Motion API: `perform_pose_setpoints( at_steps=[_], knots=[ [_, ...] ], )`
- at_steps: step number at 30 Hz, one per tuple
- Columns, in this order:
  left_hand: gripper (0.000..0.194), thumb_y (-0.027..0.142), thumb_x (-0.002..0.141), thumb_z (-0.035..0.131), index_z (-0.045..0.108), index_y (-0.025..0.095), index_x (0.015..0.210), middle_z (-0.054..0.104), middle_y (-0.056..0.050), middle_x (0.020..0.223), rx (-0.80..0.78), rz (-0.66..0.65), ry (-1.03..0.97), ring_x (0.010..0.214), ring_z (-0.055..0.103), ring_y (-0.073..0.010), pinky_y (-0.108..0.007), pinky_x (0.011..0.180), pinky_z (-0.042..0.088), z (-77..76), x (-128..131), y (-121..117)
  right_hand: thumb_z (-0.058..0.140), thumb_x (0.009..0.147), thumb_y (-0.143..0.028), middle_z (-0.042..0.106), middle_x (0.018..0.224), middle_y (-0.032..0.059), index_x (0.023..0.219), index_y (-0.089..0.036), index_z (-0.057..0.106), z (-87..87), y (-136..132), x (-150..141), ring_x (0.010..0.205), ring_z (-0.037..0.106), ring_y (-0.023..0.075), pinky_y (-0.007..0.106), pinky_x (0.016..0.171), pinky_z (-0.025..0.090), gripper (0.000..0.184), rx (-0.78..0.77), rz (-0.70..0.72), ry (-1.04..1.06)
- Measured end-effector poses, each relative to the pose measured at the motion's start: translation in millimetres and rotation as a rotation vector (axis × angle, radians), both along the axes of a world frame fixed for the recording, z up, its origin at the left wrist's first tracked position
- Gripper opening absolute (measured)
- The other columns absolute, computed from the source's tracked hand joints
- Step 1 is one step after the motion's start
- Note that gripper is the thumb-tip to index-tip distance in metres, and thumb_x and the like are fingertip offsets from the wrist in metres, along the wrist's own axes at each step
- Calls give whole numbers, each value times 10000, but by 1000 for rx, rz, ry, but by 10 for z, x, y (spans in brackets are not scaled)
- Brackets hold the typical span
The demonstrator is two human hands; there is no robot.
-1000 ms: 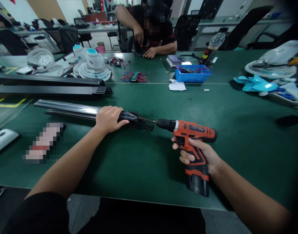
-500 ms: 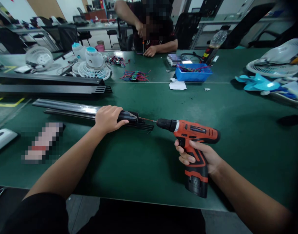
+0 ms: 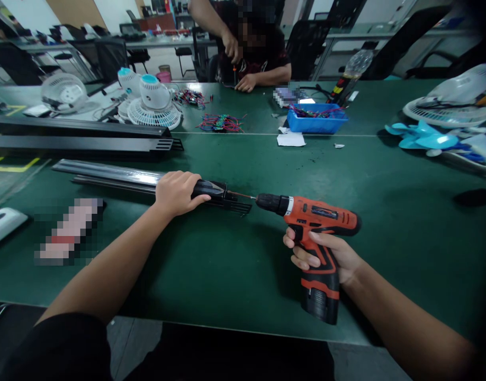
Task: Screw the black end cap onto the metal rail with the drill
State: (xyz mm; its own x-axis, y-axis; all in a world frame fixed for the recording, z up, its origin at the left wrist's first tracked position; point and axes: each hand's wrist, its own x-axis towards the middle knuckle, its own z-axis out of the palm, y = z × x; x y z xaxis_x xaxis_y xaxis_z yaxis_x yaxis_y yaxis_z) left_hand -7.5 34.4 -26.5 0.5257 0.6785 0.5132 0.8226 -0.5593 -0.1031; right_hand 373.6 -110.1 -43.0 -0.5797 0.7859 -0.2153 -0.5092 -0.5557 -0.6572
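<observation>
My left hand [image 3: 177, 194] is wrapped over the right part of a long, dark, glossy profile [image 3: 111, 173], which lies on the green table [image 3: 227, 275]. Slotted tabs show at the profile's right end. In my right hand [image 3: 322, 251] is an orange and black cordless drill [image 3: 322, 211], its chuck facing left. A long thin bit [image 3: 242, 195] runs from the chuck to the profile's end; whether its tip sits inside is hidden. My index finger is by the trigger.
Further black profiles [image 3: 76, 144] lie behind at left. Fan parts [image 3: 151, 100], wired boards [image 3: 221, 123] and a blue bin [image 3: 317, 124] stand farther back. Light blue fan blades [image 3: 425, 136] lie at right. Across the table a person [image 3: 246, 53] works with a screwdriver.
The rear of the drill has shifted slightly right and down, with my right hand on it. My left hand and the profile stay in place. The person opposite has moved an arm slightly.
</observation>
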Motion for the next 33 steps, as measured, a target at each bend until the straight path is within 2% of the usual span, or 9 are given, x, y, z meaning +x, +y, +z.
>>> perform_pose_setpoints(
  at_steps=[4,17,23,33],
  knots=[
    [773,842,948,330,762,209,1049,779,-131,896,7,-7,-2,826,709,-322,-442,730,479,-5,-3,1,762,913,-349,675,911,31,1039,-152,747,-2,2,4,479,402,41,250,601,546,235,-13,0,-13],
    [775,848,949,308,749,216,1028,781,-123,894,19,1,9,821,710,-314,-439,715,462,3,8,-3,798,890,-385,678,880,25,1014,-145,756,-3,-14,7,474,427,42,249,596,549,273,-23,-7,-35],
    [782,851,945,319,758,211,1042,778,-134,904,-2,6,6,837,710,-322,-442,729,466,11,7,-8,754,908,-442,712,986,63,1056,-157,738,7,-15,-7,453,375,43,269,557,545,321,-27,-50,-75],
    [801,839,962,280,752,197,1041,775,-130,891,22,5,39,823,705,-316,-444,720,468,16,7,-8,763,929,-362,725,928,44,1040,-130,765,17,15,-14,463,418,33,240,587,541,257,-47,-1,31]
  ],
)
